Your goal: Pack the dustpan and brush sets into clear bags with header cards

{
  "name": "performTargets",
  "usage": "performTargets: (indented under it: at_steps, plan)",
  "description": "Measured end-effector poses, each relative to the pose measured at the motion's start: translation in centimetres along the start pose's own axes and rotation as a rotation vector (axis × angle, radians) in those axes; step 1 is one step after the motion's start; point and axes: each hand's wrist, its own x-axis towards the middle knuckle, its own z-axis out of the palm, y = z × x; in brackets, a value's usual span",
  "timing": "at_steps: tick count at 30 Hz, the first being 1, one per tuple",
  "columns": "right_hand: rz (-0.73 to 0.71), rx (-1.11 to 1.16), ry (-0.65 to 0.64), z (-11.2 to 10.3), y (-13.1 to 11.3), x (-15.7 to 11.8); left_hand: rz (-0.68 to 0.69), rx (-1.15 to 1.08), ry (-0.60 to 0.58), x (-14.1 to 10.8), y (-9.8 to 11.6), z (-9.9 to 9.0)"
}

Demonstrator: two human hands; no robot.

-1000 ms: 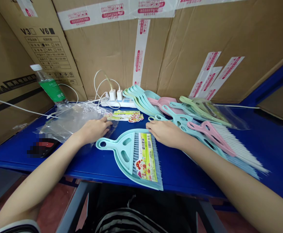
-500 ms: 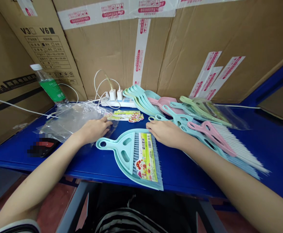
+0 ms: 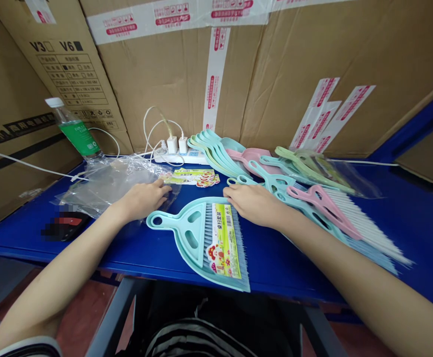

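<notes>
The fingers of the right hand (image 3: pixel 252 203) lie relaxed and unclenched at the upper rim of the teal dustpan (image 3: pixel 189 235) (contact is probably light, though this angle cannot confirm it); the left hand (image 3: pixel 142 201) rests open on a clear plastic bag (image 3: pixel 108 183). The dustpan lies flat on the blue bench (image 3: pixel 90 253), so the step in hand appears to be positioning, and lifting it calls for a closed grip first.

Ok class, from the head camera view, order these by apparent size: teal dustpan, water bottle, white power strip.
Largest: the teal dustpan, sitting nearest the camera. The water bottle and white power strip look about alike, so unranked.
</notes>
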Motion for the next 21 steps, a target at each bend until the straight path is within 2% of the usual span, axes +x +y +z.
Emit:
performTargets:
  at_steps: [21]
  plan:
    - [0.014,-0.021,-0.054,-0.31,-0.24,-0.11,0.007,0.004,0.005,0.00,0.02,0.08]
